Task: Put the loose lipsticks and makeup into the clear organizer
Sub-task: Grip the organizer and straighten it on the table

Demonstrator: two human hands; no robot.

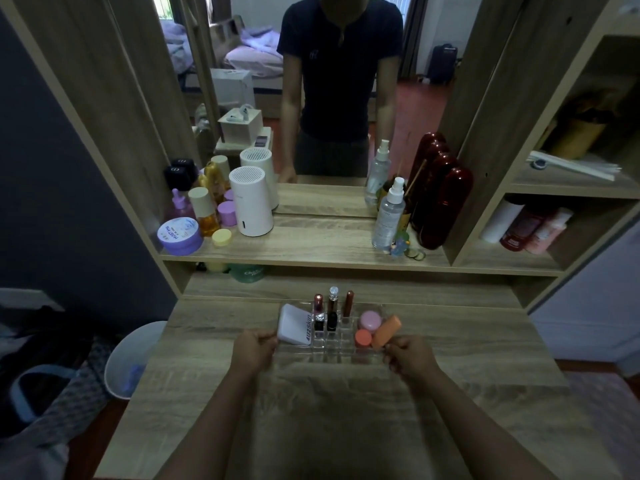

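The clear organizer (323, 355) sits on the wooden desk, a little past the middle. Three lipsticks stand upright in its back slots: a red one (318, 315), a black one with a clear cap (332, 311) and a brown one (348, 304). A white compact (293, 323) leans in its left compartment. On the right lie a pink jar (370, 321), a small coral jar (363, 337) and an orange tube (386, 331). My left hand (254, 353) grips the organizer's left end. My right hand (410, 355) grips its right end.
A raised shelf behind holds a purple tub (179, 235), bottles, a white cylinder (251, 206), a spray bottle (388, 216) and a dark red case (441, 202). A mirror stands above. A white bin (133, 360) is on the floor at the left. Side cubbies (530, 230) are at right.
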